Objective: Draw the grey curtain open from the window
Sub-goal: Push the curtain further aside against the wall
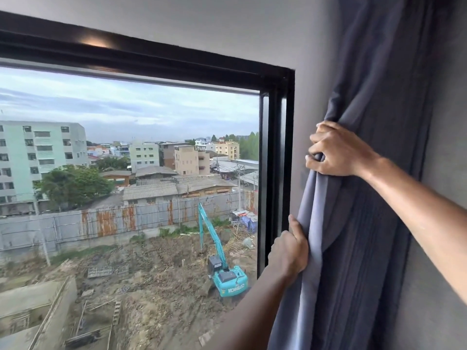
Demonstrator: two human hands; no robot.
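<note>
My right hand (338, 150) sits at about 3 o'clock in the view, fingers curled tight around a gathered bunch of the grey curtain (366, 223), the fabric pinched in a fist so that folds fan out above and below it. My left hand (290, 251) is lower, toward 5 o'clock, and it grips the curtain's leading edge with the thumb pointing up along the hem and the fingers wrapped behind the cloth. Both hands are closed on the same curtain, right above left, with a short run of fabric between them.

I see the curtain bunched into deep vertical pleats at the right of the view, from 1 o'clock down to 5 o'clock, hanging against the grey wall (310, 46) just beside the window frame (276, 157). Its leading edge lies close to the frame's right upright, and at my left hand it just overlaps that upright. The window (131, 173) itself fills the left and centre, from 9 o'clock across to the middle, and its glass is uncovered.

Through the glass I see a building site with bare earth, a turquoise excavator (222, 271) near 6 o'clock, a rusted metal fence (106, 221) behind it, and pale blocks of flats (40, 152) toward 9 o'clock under a cloudy sky.
</note>
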